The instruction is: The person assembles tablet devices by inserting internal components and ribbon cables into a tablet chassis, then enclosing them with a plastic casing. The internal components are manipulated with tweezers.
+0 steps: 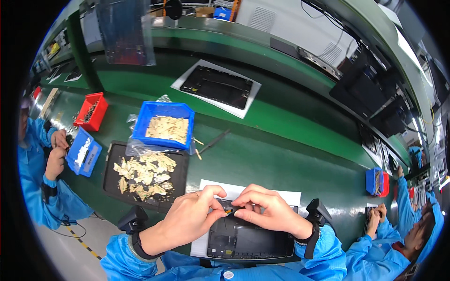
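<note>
Both my hands meet over the upper left part of a black laptop-like housing panel (pixel 255 241), which lies on a white sheet (pixel 201 246) right in front of me. Thumb and forefinger of my left hand (pixel 187 218) pinch a small dark part with a yellow-orange bit (pixel 228 211). The fingers of my right hand (pixel 272 210) close on the same dark part from the other side. Its exact kind is too small to make out, and my fingertips cover most of it. Ribs and small fittings show along the panel's inside.
Left of my hands, a dark tray (pixel 112 175) carries torn beige scraps. Behind it stands a blue bin (pixel 164 107) of beige strips, with a dark pen-like tool (pixel 215 139) nearby. Another panel (pixel 218 86) lies further back. Co-workers sit left and right.
</note>
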Available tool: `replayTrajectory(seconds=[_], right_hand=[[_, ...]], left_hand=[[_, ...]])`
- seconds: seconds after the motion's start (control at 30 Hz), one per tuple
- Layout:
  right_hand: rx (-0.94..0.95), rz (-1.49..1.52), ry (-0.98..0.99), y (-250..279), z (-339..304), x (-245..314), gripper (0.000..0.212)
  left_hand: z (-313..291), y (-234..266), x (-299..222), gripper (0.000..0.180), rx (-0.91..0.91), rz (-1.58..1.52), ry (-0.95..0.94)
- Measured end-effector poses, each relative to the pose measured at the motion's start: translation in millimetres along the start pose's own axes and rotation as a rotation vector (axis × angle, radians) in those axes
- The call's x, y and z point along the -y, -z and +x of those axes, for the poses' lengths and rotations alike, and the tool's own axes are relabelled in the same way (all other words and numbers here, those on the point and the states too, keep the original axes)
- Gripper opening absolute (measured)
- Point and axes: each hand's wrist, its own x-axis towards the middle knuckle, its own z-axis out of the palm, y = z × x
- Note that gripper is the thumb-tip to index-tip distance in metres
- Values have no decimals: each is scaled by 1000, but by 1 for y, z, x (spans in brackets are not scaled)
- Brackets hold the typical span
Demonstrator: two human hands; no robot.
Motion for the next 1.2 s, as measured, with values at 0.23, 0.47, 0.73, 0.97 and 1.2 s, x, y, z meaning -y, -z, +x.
replayTrajectory(seconds=[0.23,0.47,0.73,0.97,1.2], right_hand=[[-43,-130,133,1,-20,-17,10],[-168,265,16,9,-21,-28,7],[-181,275,-230,-20,-22,-57,11],[-151,484,-381,-20,-19,-53,12],[-368,-121,-30,-32,-15,-71,7]], left_hand=[[5,-19,-5,52,70,-14,-47],[-9,-31,-4,50,-21,-344,200],[-24,-65,10,15,-40,-224,323],[-18,-64,0,9,-209,-140,390],[-23,-75,14,13,-230,202,156]])
